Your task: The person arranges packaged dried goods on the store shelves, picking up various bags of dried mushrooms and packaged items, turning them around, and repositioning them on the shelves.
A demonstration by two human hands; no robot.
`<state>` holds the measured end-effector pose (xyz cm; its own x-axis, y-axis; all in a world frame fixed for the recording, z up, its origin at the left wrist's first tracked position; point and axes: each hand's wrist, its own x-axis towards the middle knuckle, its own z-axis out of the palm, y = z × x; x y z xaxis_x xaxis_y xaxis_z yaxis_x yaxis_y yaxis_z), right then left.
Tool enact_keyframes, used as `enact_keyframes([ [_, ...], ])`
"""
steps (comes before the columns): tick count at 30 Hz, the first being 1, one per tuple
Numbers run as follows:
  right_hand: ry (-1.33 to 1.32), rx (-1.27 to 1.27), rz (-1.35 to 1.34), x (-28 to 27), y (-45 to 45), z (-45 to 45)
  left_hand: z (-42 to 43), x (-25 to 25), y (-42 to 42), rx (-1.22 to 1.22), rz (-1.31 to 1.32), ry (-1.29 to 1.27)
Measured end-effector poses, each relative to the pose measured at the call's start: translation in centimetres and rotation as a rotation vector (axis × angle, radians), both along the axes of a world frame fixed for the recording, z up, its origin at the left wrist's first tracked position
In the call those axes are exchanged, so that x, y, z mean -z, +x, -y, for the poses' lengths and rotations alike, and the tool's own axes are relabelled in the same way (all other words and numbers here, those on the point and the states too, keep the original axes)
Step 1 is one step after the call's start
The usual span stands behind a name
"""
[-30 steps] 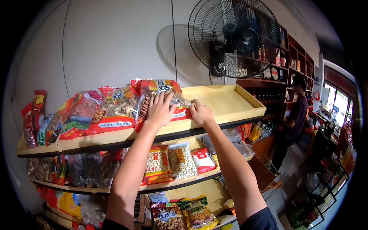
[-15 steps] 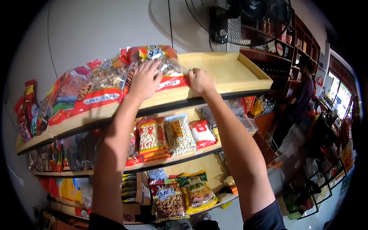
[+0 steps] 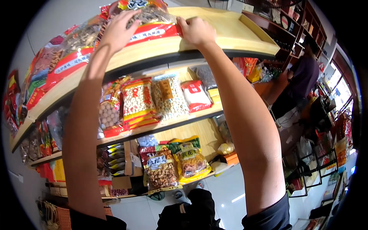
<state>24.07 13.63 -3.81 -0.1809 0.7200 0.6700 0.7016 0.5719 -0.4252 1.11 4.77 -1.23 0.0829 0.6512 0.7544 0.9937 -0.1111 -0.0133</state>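
A clear plastic bag of dried brown food (image 3: 154, 18) with a red printed band lies on the top wooden shelf (image 3: 226, 28). Spread across the left part of this bag is my left hand (image 3: 118, 32), fingers apart and resting on the plastic. My right hand (image 3: 198, 31) has its fingers closed on the bag's lower right corner, just behind the shelf's front edge. Similar packed bags (image 3: 78, 40) stand in a row to the left of my left hand.
The middle shelf bears a white-and-red packet (image 3: 196, 95) and several bags of pale dried goods (image 3: 138, 100). Lower down are a mushroom bag (image 3: 159, 166) and a yellow-green bag (image 3: 193, 159). A person in dark clothes (image 3: 306, 74) stands at right, near a black rack (image 3: 316, 163).
My view has tilted downward, so the shelves sit higher and the floor and my feet show. Both hands remain at the same bag.
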Motion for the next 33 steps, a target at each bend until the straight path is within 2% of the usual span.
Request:
enact_keyframes([
  [4, 0.026, 0.041, 0.001, 0.1, -0.2, 0.3, -0.7, 0.6, -1.6, 0.090, -0.131, 0.105],
  [6, 0.031, 0.110, 0.050, -0.1, -0.4, 0.5, 1.8, 0.4, 0.9, 0.095, -0.090, 0.073],
  [7, -0.005, -0.130, 0.018, -0.8, 0.0, 0.8, 2.8, 0.3, 1.9, 0.099, -0.052, 0.053],
  [8, 0.053, -0.135, -0.070, -0.4, -0.2, 0.8, 2.8, 0.3, 1.9, 0.095, -0.046, 0.035],
  [11, 0.100, -0.103, -0.057, -0.2, 0.0, 0.7, 3.1, 0.7, 2.5, 0.114, -0.063, 0.101],
  [14, 0.201, -0.151, -0.062, 0.0, -0.4, -0.7, 2.8, 0.4, 2.1, 0.120, -0.050, 0.058],
  [18, 0.223, -0.198, -0.167, 0.2, -0.5, -0.6, 3.0, 0.5, 2.2, 0.125, -0.041, 0.058],
  [28, 0.154, -0.089, -0.177, 0.2, -0.4, 1.0, 2.9, 0.7, 1.8, 0.229, -0.040, 0.094],
  [30, -0.001, -0.126, -0.086, -0.6, 0.0, 1.8, 3.9, 0.5, 3.1, 0.177, 0.062, 0.041],
  [31, 0.001, -0.163, -0.072, -0.4, 0.0, 1.2, 4.7, 0.2, 4.1, 0.168, 0.055, 0.058],
  [33, -0.045, -0.243, 0.015, 0.5, -0.7, -2.7, 6.6, -0.8, 6.2, 0.089, 0.246, -0.144],
])
